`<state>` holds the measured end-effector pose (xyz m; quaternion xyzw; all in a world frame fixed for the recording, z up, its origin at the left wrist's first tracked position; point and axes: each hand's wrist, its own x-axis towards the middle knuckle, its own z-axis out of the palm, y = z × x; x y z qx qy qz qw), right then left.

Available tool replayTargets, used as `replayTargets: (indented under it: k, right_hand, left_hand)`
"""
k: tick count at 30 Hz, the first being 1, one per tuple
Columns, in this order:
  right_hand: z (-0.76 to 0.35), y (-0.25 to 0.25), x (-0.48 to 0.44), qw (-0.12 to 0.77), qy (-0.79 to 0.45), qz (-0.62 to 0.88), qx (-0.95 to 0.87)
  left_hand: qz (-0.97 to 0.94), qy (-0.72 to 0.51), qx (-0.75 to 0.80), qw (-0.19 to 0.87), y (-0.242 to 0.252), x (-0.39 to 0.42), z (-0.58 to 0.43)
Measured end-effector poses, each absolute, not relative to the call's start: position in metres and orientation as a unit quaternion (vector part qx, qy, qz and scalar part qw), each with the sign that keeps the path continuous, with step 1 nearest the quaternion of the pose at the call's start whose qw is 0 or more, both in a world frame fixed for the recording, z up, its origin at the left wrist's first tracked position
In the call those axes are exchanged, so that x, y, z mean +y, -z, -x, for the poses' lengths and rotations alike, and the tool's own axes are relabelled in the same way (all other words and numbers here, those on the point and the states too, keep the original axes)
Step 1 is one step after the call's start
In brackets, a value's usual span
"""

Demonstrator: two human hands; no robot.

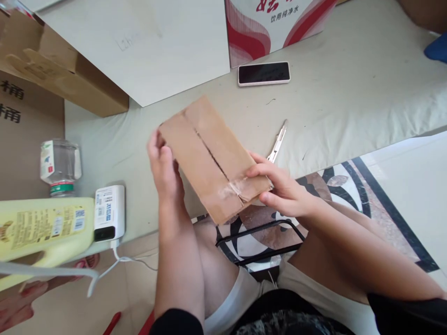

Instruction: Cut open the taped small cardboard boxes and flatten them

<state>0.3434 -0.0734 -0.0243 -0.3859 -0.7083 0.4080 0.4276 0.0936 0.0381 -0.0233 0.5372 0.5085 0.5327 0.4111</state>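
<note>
A flat brown cardboard box (213,153), with a dark seam along its middle and clear tape near its lower end, is held tilted above my lap. My left hand (164,163) grips its upper left edge, fingers partly hidden behind it. At the lower right corner, my right hand (279,186) pinches the box between thumb and fingers. Just beyond that hand, a silver utility knife (277,142) lies on the pale covered surface (331,102). A phone (264,73) with a dark screen rests farther back.
Large white board or box (157,51) and a red-white carton (279,28) stand behind. At left are cardboard boxes (98,88), a clear bottle (61,165), a yellow jug (45,228) and a white power bank (110,211) with a cable.
</note>
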Motion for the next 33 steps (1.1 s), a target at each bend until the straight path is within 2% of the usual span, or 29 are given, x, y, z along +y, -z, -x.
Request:
replayTargets:
  k: [2, 4, 7, 8, 10, 13, 16, 22, 29, 33]
  right_hand:
    - [-0.342, 0.024, -0.074, 0.416, -0.421, 0.360, -0.721]
    - [-0.342, 0.023, -0.075, 0.415, -0.422, 0.382, -0.710]
    - [-0.347, 0.021, -0.072, 0.415, -0.354, 0.547, -0.635]
    - [-0.348, 0.021, -0.070, 0.384, -0.312, 0.621, -0.608]
    - [-0.352, 0.020, -0.066, 0.263, -0.237, 0.737, -0.576]
    - [-0.354, 0.019, -0.062, 0.082, -0.200, 0.786, -0.579]
    - [-0.356, 0.020, -0.060, 0.041, -0.190, 0.779, -0.596]
    - [-0.361, 0.023, -0.056, 0.109, -0.190, 0.797, -0.563]
    - [-0.366, 0.021, -0.065, 0.396, -0.257, 0.696, -0.542]
    - [-0.368, 0.016, -0.072, 0.491, -0.189, 0.649, -0.550]
  left_hand:
    - [-0.541, -0.620, 0.411, 0.392, 0.021, 0.039, -0.093]
    - [-0.536, -0.623, 0.391, 0.414, 0.015, 0.037, -0.094]
    - [-0.508, -0.610, 0.432, 0.428, 0.006, 0.033, -0.098]
    - [-0.505, -0.611, 0.440, 0.423, 0.003, 0.032, -0.099]
    - [-0.503, -0.612, 0.441, 0.422, 0.001, 0.031, -0.101]
    - [-0.504, -0.614, 0.424, 0.436, 0.002, 0.031, -0.101]
    - [-0.500, -0.621, 0.411, 0.441, 0.005, 0.033, -0.100]
    - [-0.469, -0.664, 0.416, 0.407, 0.012, 0.036, -0.101]
    - [-0.510, -0.646, 0.498, 0.274, 0.022, 0.039, -0.110]
    - [-0.544, -0.620, 0.501, 0.262, 0.027, 0.038, -0.115]
